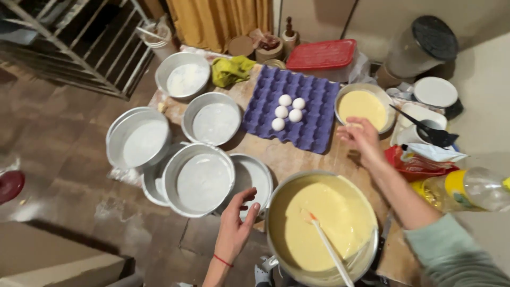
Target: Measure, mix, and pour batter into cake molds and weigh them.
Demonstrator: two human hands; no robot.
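A crowded wooden tabletop (289, 159) stands over a worn floor. The left hand (236, 223), fingers spread and empty, hovers by the large metal bowl of yellow batter (321, 226). The right hand (361, 135), loosely apart, hangs just near the small bowl of yellow batter (364, 106). A steady reach matters: the purple egg tray (292, 109) with white eggs (287, 111) lies just left, floured round tins (204, 178) crowd the left, and the spatula (329, 247) leans in the batter.

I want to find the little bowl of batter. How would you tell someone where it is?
Start at the purple egg tray in the middle of the table. Just to its right, next to the right hand, sits the small bowl. It holds yellow batter like the big pot nearer the person, but it is much smaller and has no spatula in it.
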